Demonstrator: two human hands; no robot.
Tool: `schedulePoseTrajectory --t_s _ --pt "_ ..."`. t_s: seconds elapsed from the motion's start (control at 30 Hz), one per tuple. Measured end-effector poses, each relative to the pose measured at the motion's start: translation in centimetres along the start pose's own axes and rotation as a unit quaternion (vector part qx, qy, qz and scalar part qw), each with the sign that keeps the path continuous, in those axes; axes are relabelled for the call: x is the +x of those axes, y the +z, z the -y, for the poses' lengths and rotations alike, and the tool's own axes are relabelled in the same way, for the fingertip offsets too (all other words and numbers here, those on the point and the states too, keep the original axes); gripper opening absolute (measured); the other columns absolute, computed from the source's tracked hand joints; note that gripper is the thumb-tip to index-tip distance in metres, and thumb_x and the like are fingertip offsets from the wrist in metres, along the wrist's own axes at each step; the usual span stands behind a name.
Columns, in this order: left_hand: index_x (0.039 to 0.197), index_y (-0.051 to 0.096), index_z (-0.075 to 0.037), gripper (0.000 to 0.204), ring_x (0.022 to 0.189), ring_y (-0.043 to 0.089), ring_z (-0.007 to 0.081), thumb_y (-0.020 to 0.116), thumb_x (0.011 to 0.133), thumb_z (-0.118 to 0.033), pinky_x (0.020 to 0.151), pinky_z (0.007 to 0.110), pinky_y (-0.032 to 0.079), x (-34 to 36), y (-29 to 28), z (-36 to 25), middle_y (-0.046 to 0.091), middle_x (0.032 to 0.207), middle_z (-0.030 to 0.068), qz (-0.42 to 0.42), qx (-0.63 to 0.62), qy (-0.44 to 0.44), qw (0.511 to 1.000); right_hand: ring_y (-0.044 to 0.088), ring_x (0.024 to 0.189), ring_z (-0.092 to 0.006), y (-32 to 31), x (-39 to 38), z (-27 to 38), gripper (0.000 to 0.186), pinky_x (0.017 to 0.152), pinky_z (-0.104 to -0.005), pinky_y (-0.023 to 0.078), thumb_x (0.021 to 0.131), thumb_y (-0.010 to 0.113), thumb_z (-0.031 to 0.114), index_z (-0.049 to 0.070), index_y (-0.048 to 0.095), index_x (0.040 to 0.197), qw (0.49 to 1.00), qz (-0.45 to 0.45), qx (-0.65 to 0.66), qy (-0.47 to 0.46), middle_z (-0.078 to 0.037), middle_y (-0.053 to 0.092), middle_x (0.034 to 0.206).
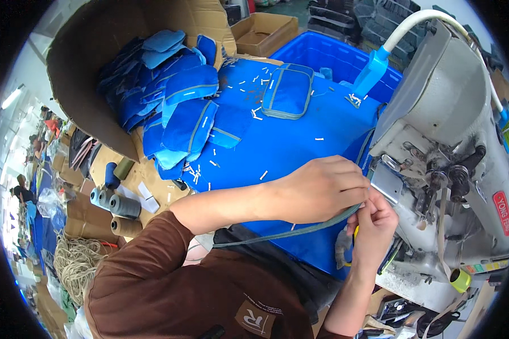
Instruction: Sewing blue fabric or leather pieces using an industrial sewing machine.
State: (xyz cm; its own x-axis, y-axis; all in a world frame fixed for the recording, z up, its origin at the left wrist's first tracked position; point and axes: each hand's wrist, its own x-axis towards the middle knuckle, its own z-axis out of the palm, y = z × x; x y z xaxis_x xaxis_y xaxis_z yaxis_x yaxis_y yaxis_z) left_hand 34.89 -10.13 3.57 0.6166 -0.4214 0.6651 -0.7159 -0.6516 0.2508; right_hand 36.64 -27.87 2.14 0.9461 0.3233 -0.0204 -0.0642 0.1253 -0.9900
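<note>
My left hand (333,186) is closed at the blue work surface (283,147), beside the metal plate of a grey sewing machine (435,113). Its curled fingers meet my right hand (373,220), and both grip a grey-green strip (277,236) that trails down to the left. My fingertips partly hide where they pinch it. Behind my right hand is a yellow-handled tool (348,260) with grey wrapping, mostly hidden. A blue piece with a zipper-like edge (365,144) lies along the machine's near side. A blue pouch panel (288,90) lies farther back.
A cardboard enclosure (79,68) holds piled blue fabric pieces (181,130). Thread cones (124,206) stand at left, near tangled cord (76,265). A blue crate (333,48) and cardboard box (263,34) sit behind. White scraps are scattered. Other people (21,192) are in the far left background.
</note>
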Motion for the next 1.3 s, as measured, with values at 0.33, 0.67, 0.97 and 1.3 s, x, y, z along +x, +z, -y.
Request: schedulePoseTrajectory --t_s 0.33,0.67,0.97,1.3 --pt "0.109 0.063 -0.006 0.035 0.106 0.066 0.0318 0.07 0.075 0.0 0.088 0.04 0.056 -0.1 0.1 -0.2 0.068 0.115 0.0107 -0.015 -0.042 -0.051 0.998 0.053 0.052 -0.0041 -0.1 0.4 -0.7 0.016 0.043 -0.0188 0.041 0.101 0.056 0.003 -0.001 0.069 0.109 1.0 0.005 -0.008 -0.012 -0.001 0.062 0.069" --pt "0.103 0.068 -0.006 0.019 0.094 0.068 0.0304 0.072 0.085 -0.004 0.076 0.036 0.055 -0.2 -0.1 0.1 0.068 0.108 0.0118 -0.049 -0.168 -0.133 0.975 0.059 0.058 -0.0049 0.8 -0.1 -0.3 0.009 0.047 -0.019 0.046 0.098 0.063 0.005 -0.001 0.063 0.091 0.997 -0.034 -0.055 -0.038 -0.003 0.065 0.073" --pt "0.101 0.066 -0.001 0.017 0.092 0.068 0.0327 0.069 0.085 -0.001 0.076 0.038 0.056 0.0 -0.5 0.2 0.067 0.104 0.0136 -0.061 -0.217 -0.16 0.961 0.057 0.055 -0.0039 1.5 0.3 -0.4 0.014 0.046 -0.0188 0.045 0.098 0.064 0.007 0.0 0.063 0.086 0.995 -0.041 -0.082 -0.039 -0.002 0.064 0.068" --pt "0.101 0.069 -0.006 0.032 0.101 0.069 0.0289 0.073 0.07 0.003 0.084 0.039 0.056 -0.8 1.2 0.5 0.07 0.11 0.0094 -0.097 -0.065 -0.049 0.992 0.054 0.05 -0.0029 1.0 0.7 -1.8 0.014 0.044 -0.0181 0.04 0.099 0.062 0.007 0.0 0.066 0.088 0.992 -0.041 -0.08 -0.093 0.0 0.062 0.063"
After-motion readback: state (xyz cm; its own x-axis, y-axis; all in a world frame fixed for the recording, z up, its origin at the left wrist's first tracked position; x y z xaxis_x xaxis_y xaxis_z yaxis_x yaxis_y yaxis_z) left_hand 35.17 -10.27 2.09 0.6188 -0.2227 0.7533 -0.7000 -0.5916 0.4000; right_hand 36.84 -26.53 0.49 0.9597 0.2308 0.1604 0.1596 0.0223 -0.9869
